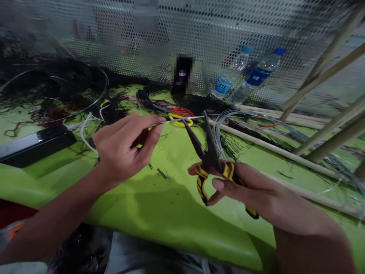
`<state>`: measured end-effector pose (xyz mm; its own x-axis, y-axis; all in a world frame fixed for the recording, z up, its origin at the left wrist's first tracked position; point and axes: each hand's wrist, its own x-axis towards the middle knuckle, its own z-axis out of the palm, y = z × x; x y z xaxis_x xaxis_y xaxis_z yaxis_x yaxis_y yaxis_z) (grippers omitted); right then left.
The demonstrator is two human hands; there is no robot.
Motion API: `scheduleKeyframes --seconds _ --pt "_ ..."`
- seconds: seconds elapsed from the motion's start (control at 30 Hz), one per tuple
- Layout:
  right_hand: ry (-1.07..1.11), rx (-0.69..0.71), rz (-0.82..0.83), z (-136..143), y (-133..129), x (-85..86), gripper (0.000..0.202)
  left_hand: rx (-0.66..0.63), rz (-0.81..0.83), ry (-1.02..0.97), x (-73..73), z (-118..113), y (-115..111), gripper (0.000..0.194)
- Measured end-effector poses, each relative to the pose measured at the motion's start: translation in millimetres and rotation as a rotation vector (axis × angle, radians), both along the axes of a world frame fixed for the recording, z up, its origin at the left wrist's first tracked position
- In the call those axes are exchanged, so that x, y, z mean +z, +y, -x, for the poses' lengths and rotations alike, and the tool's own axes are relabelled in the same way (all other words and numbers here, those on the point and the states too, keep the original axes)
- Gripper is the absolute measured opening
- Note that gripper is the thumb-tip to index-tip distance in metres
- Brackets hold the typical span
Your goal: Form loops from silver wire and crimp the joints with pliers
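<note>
A thin pale wire [176, 120] is pinched between the thumb and fingertips of my left hand [127, 142]. My right hand [251, 186] grips long-nose pliers [211, 158] with yellow and black handles. The plier jaws are spread apart and point up and away from me, their tips close to the wire; whether they touch it I cannot tell. Beyond the wire lies a pair of scissors [182, 112] with red and yellow handle loops. To the right of the plier jaws rests a coil of clear wire [221, 129].
The table has a green cover [171, 198]. A black box [37, 142] with a white cable sits left. Two water bottles [258, 74] lean on the perforated metal panel [114, 34]. Wooden poles [325, 76] stand right. Dark fibres [62, 80] are heaped at the back left.
</note>
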<state>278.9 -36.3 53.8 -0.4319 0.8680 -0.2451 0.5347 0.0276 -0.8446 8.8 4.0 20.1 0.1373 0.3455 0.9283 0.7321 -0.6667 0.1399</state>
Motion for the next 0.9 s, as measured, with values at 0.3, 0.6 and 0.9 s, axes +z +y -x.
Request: scheduleKeyframes --seconds 0.3,0.6,0.9 --pt "-0.092 -0.033 -0.079 2 -13 -15.3 0.045 0.054 -0.310 0.236 9.2 9 -4 0.014" --pt "-0.109 -0.029 -0.280 18 -15 -28.1 0.025 0.012 -0.336 0.397 4.3 15 -7 0.016" --pt "-0.139 -0.014 -0.375 34 -13 -24.3 0.017 -0.099 -0.282 0.412 -3.1 7 -8 0.018"
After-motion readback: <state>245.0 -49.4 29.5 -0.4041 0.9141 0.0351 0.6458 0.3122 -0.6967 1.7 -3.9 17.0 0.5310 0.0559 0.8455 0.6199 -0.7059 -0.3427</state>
